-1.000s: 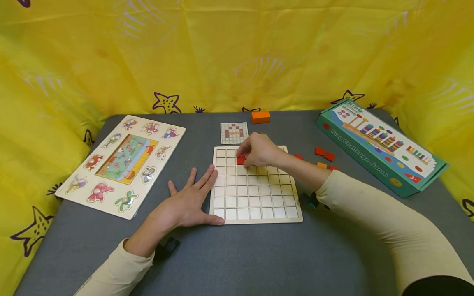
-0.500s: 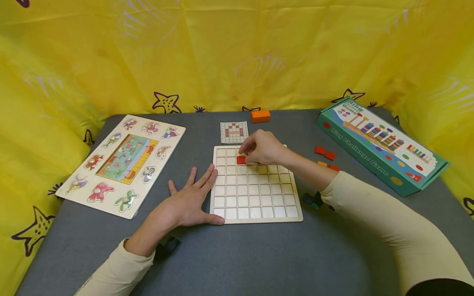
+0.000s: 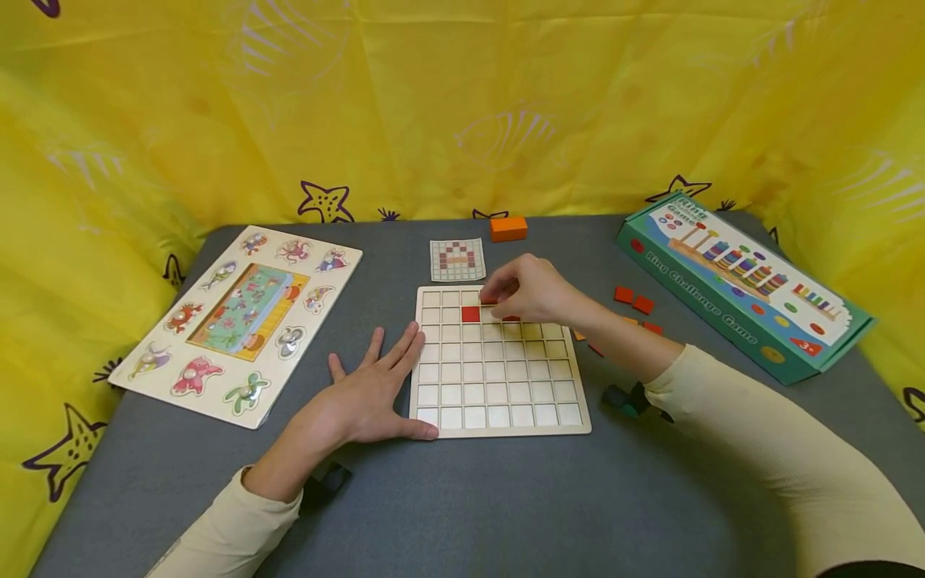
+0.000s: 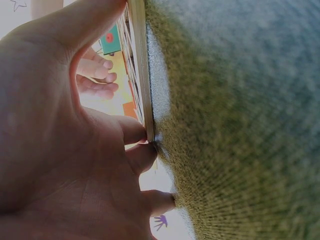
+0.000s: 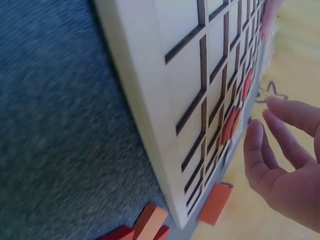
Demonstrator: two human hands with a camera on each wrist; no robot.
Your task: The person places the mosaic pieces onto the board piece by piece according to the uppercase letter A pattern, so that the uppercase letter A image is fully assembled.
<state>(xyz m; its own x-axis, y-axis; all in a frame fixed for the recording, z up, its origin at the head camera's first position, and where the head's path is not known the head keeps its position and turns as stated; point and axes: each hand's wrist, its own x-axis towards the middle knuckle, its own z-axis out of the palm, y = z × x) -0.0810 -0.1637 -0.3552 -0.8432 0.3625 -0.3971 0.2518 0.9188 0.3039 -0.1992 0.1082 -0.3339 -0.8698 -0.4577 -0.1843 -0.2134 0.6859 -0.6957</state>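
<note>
A square wooden grid board (image 3: 495, 372) lies on the grey table. My left hand (image 3: 372, 399) rests at its left edge, fingers spread straight, thumb at the near corner. Over the board's far rows is my right hand (image 3: 533, 291), fingers bent loosely. In the right wrist view its fingertips are apart with nothing visible between them. A red tile (image 3: 471, 314) sits flat in a far-row cell. More red tiles (image 5: 230, 125) are on the board close to the right hand, partly hidden by it in the head view.
Behind the board lie a pattern card (image 3: 458, 260) and an orange block (image 3: 509, 229). Loose red tiles (image 3: 643, 304) and orange ones are scattered right of the board. A green game box (image 3: 744, 289) stands far right; an animal puzzle board (image 3: 246, 321) lies left.
My right hand has let go of the red tile in the far row and shifted right, uncovering that tile and showing red beneath the hand. My left hand has stayed put.
</note>
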